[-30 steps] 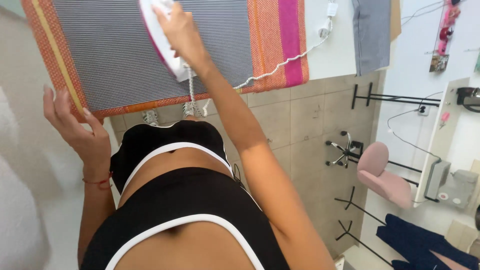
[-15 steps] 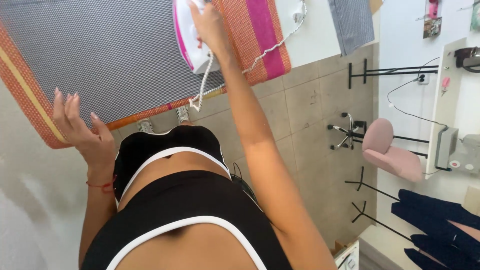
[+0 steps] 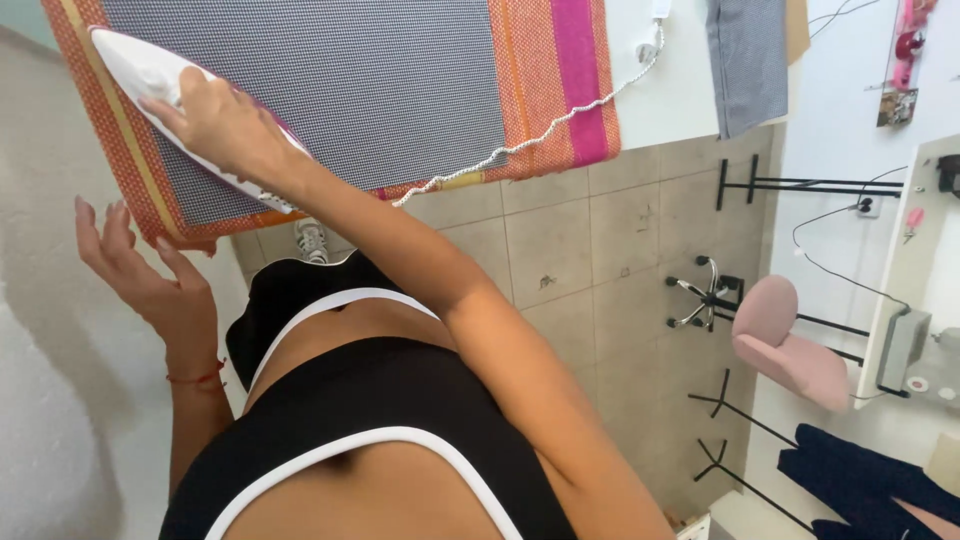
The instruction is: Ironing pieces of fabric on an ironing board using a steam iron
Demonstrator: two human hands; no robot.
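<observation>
1. Your left hand (image 3: 150, 275) hangs open, palm up and fingers spread, holding nothing, just off the near corner of the orange striped cloth (image 3: 560, 90).
2. Your right hand (image 3: 215, 125) is closed around the handle of the white iron (image 3: 140, 75), which lies on the grey checked fabric (image 3: 350, 80).
3. The iron's braided cord (image 3: 540, 135) trails across the cloth towards the white table (image 3: 665, 100).

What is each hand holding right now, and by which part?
The right hand grips the white iron by its top handle, on the grey cloth. The left hand is open and holds nothing.
</observation>
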